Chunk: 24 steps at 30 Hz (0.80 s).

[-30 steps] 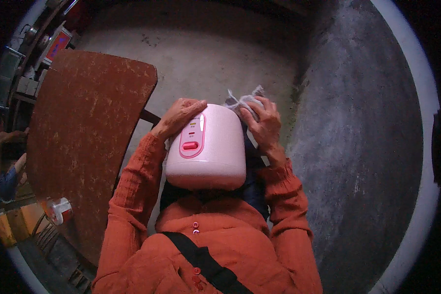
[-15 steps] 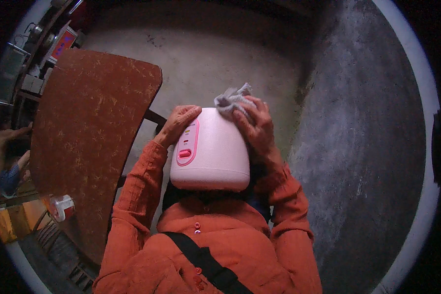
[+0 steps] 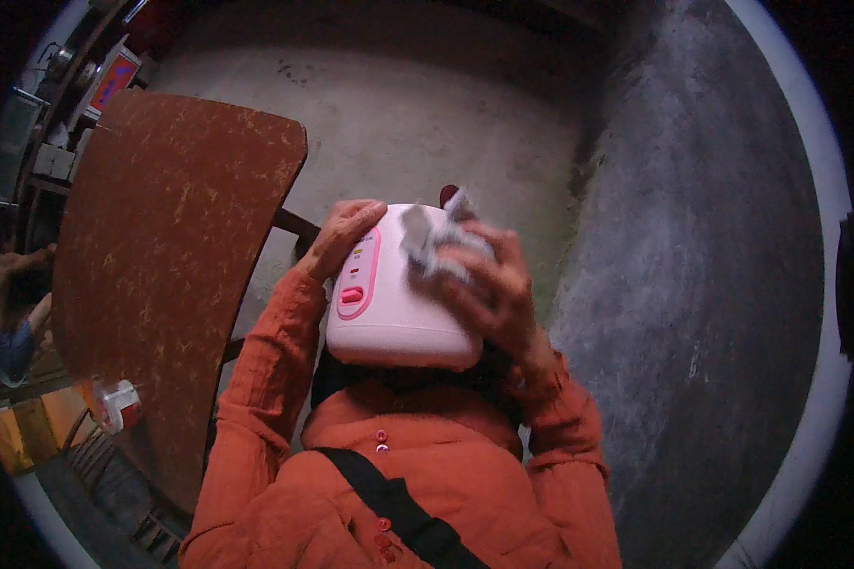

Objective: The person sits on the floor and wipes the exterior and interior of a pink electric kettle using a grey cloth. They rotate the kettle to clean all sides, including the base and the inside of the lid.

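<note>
A pale pink rice cooker (image 3: 408, 322) rests in front of my body, its bright pink switch panel turned to the left. My left hand (image 3: 346, 232) grips its upper left edge, fingers curled over the rim. With my right hand (image 3: 498, 284) I press a crumpled grey cloth (image 3: 436, 251) against the upper right part of the cooker's side; hand and cloth are slightly blurred. Beyond the cloth a small dark red part shows at the cooker's far edge. The underside and far side of the cooker are hidden.
To the left stands a worn brown wooden table (image 3: 180, 209) with a white and red tub (image 3: 119, 405) near its edge. Shelves with boxes (image 3: 62, 161) line the far left, and another person's arm (image 3: 19, 266) shows there. A grey wall (image 3: 693, 284) rises on the right.
My right hand has moved the cloth from the cooker's far right edge leftward and nearer, onto its side. The left hand keeps its hold. The dark red part has come into view.
</note>
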Motion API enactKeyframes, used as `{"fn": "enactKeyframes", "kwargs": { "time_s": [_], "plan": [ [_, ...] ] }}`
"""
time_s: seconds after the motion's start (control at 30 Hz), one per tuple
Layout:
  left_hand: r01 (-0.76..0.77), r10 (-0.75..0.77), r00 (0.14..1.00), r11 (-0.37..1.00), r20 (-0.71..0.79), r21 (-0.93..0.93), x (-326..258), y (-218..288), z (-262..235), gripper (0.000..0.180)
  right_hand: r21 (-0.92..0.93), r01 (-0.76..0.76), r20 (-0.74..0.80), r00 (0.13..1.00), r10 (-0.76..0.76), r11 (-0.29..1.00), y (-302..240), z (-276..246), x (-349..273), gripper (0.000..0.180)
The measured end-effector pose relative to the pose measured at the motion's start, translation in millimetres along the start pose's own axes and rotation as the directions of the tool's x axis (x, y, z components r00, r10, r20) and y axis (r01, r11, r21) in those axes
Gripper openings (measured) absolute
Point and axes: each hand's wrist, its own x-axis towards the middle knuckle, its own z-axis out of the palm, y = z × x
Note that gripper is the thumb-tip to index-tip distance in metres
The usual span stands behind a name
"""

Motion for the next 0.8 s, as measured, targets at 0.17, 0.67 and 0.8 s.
{"fn": "enactKeyframes", "kwargs": {
  "time_s": [0.17,0.67,0.8],
  "plan": [
    [0.049,-0.049,0.999,0.998,0.017,0.031,1.0,-3.6,-9.9,0.035,0.036,-0.198,-0.028,0.98,0.199,0.979,69.1,21.4,24.4,0.031],
    [0.1,-0.115,0.993,0.843,-0.005,0.529,20.6,48.9,21.7,0.047,-0.149,-0.252,-0.25,0.945,0.21,0.956,62.2,3.0,12.2,0.024],
    [0.085,-0.103,0.994,0.921,0.025,0.38,15.8,46.8,14.4,0.043,-0.09,0.049,-0.129,0.99,-0.061,0.995,-5.8,-32.2,-11.6,0.025]
  ]
}}
